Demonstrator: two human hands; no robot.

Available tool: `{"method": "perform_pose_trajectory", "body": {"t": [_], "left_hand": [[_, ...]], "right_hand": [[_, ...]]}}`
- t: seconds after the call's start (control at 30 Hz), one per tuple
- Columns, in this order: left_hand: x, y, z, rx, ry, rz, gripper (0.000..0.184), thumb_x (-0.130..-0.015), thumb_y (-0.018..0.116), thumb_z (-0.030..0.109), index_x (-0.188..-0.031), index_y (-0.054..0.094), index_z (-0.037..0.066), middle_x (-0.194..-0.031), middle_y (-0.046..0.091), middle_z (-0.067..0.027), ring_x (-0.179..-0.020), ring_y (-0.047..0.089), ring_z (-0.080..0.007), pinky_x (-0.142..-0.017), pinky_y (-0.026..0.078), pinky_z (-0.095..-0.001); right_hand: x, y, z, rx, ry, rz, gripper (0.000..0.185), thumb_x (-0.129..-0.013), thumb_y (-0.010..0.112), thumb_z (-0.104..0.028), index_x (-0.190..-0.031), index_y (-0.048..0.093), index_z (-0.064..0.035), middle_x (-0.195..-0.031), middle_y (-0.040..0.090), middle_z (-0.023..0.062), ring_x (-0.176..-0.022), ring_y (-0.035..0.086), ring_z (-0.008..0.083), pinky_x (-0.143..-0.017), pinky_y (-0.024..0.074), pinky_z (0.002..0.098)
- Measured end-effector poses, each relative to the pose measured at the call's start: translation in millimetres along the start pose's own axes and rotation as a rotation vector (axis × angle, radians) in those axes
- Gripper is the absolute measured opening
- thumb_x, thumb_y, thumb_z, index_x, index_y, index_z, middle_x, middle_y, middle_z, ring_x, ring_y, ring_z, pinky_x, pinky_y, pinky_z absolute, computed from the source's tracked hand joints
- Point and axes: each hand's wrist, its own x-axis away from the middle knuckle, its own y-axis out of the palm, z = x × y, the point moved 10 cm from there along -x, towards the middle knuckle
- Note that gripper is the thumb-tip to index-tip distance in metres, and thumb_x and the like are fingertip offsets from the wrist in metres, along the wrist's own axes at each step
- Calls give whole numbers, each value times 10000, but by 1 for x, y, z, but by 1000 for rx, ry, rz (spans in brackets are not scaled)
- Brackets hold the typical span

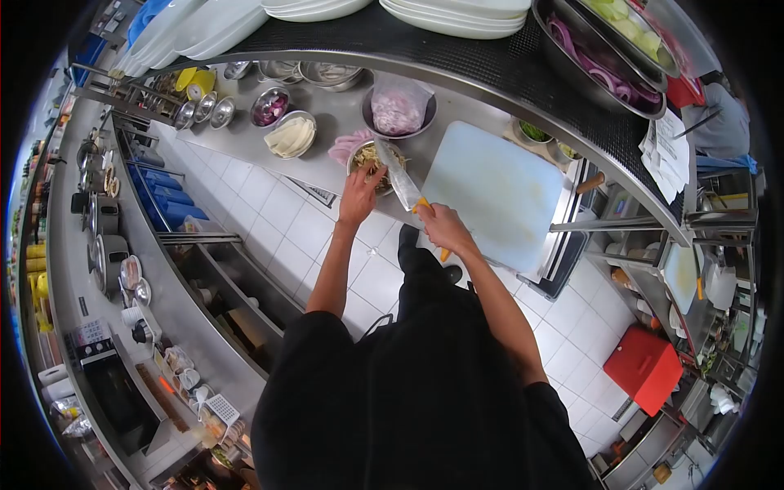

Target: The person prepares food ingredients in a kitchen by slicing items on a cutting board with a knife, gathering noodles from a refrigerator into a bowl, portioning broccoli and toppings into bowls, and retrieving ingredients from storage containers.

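My right hand (445,226) is wrapped around the yellow-orange handle of a kitchen knife. The wide knife blade (399,181) points away from me and crosses the right side of a metal bowl. Brownish shredded food (369,157) fills this bowl; its kind is hard to make out. At the bowl's near rim is my left hand (359,194), its fingers apart and reaching onto the shreds. Right of the knife lies a pale cutting board (494,192). Pink meat-like pieces (349,145) sit just behind the bowl, on its left.
Behind stand a bowl with a plastic bag of pinkish food (400,110), a bowl of white slices (291,137) and a bowl of purple onion (270,106). Overhead, a shelf (343,42) carries stacked white plates (457,16) and a pan of sliced onion (600,69). A red bin (643,369) stands at right.
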Motion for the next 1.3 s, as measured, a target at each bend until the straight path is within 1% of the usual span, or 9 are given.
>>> {"method": "perform_pose_trajectory", "body": {"t": [0.1, 0.37, 0.53, 0.63, 0.7, 0.83, 1.03, 1.17, 1.3], "left_hand": [[15, 10, -21, 0, -18, 22, 484, -789, 563, -36, -1239, 617, 134, -1300, 522, -138, -1132, 525, -355, -982, 431, -454], [36, 23, -75, -23, -228, 181, 252, -799, 637, 49, -1036, 693, 110, -1148, 605, -85, -981, 555, -308, -872, 452, -425], [15, 21, -68, -33, -158, 209, 170, -831, 606, 42, -994, 644, 70, -1110, 599, -97, -991, 538, -317, -842, 434, -438], [15, 8, -71, 22, -266, 262, 320, -840, 663, 102, -1151, 601, 57, -1135, 586, -126, -1038, 534, -336, -907, 430, -447], [14, -14, -56, 0, -298, 363, 364, -829, 712, 132, -1167, 597, 57, -1119, 580, -143, -1059, 531, -342, -936, 426, -447], [21, 12, -87, 6, -397, 270, 129, -825, 727, 117, -930, 691, 52, -1028, 592, -113, -992, 528, -318, -879, 438, -440], [-5, 2, -66, -74, -161, 284, 217, -806, 683, 73, -1022, 673, 72, -1028, 592, -122, -944, 559, -339, -811, 456, -462], [0, 3, -78, -38, -262, 217, 384, -802, 700, 111, -1173, 602, 97, -1093, 564, -153, -984, 546, -376, -846, 444, -486], [29, 8, -110, 11, -554, 391, 531, -788, 734, 198, -1245, 514, 40, -1121, 520, -228, -996, 525, -417, -860, 441, -496]], "right_hand": [[0, -5, -1, 44, -23, 74, 487, -978, 473, -415, -918, 581, 56, -665, 621, 109, -502, 596, 187, -520, 493, 351], [81, -65, 14, 247, -100, 196, 434, -954, 529, -403, -953, 600, 26, -827, 643, 278, -838, 592, 478, -775, 474, 481], [204, -118, 101, 149, 171, 265, 389, -932, 522, -365, -954, 616, 12, -680, 612, 106, -514, 614, 218, -331, 471, 339], [286, -141, 127, 211, 479, 393, 396, -946, 517, -357, -948, 604, 29, -711, 645, 178, -579, 656, 329, -422, 523, 420], [311, -151, 172, 432, 470, 565, 381, -956, 516, -342, -944, 593, 31, -737, 652, 220, -640, 661, 385, -519, 537, 474], [322, -159, 202, 609, 539, 760, 342, -959, 546, -312, -914, 582, 26, -752, 645, 278, -724, 640, 474, -634, 521, 549], [296, -178, 236, 690, 658, 691, 384, -975, 495, -347, -983, 574, 29, -873, 671, 263, -820, 668, 440, -721, 544, 532], [247, -196, 267, 779, 597, 618, 383, -961, 509, -343, -983, 597, 29, -884, 681, 257, -829, 681, 421, -727, 554, 507], [163, -246, 336, 791, 549, 600, 359, -932, 524, -298, -898, 643, 39, -827, 690, 258, -745, 703, 382, -681, 568, 476]]}}
